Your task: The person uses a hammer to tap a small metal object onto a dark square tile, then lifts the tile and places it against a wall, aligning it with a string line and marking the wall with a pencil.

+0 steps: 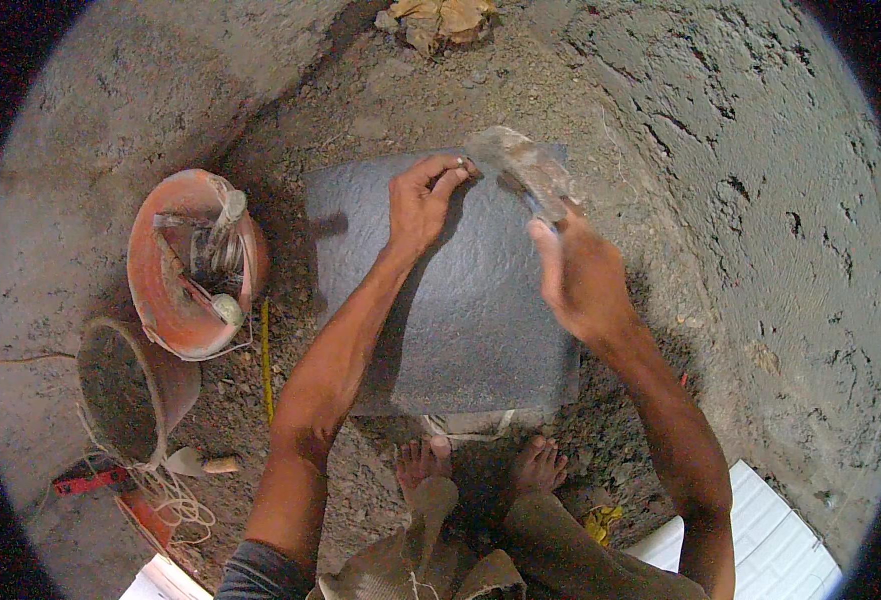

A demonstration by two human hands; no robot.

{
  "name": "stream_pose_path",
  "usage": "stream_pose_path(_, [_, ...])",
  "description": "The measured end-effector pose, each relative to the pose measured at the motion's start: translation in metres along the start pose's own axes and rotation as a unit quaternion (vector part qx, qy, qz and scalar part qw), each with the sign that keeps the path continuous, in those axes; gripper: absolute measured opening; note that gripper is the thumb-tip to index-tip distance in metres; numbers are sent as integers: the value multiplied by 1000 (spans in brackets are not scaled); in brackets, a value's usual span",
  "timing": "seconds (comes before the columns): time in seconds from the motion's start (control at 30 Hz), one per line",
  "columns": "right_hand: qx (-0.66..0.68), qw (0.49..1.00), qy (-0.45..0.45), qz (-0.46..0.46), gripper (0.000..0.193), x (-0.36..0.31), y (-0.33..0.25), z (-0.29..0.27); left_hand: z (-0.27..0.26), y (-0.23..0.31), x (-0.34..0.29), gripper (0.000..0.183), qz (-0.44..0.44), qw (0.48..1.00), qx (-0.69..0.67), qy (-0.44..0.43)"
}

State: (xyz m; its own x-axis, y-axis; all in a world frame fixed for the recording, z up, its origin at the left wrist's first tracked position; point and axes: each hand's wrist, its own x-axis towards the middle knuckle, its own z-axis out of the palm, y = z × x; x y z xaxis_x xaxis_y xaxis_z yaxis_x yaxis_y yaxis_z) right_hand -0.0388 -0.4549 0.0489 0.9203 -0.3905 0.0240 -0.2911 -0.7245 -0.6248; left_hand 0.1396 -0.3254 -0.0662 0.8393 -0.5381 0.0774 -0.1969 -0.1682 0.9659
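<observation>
With 12 o'clock at the far side, your dark grey, square, textured slab [471,320] lies between and below your hands, its far edge at 12 and its near edge at 6, just before your bare feet [426,462]. Its bare face spreads between your forearms. Brown crumbly soil [381,110] borders it; the rough grey plastered wall [791,220] curves round from 1 to 4. At 9, the orange-red round bucket [154,290] of tools sits well apart from the slab's edge.

Your left hand [424,205], at 12 over the slab, is pinched closed on a small dark piece [474,169], too small to identify. Your right hand [589,275], at 3 by the slab's edge, wraps tightly round a long, mottled grey tool [526,165], blurred, overlapping the far edge near 1; you cannot tell whether it touches.
</observation>
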Motion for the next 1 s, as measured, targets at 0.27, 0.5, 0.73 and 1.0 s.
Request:
stream_pose_path(0.27, [-1,995,-69,72,41,7,-5,-2,0,-7,-2,12,20,998,-16,49])
stream_pose_path(0.5, [-33,991,-69,109,46,-3,-8,-18,-8,-4,4,9,-33,984,-135,109])
stream_pose_path(0.73, [-19,996,-55,71,43,-10,0,-12,-1,3,-4,10,-11,990,-134,51])
stream_pose_path(1.0, [8,999,-28,32,39,-13,8,-3,0,-4,-4,15,-8,998,-60,21])
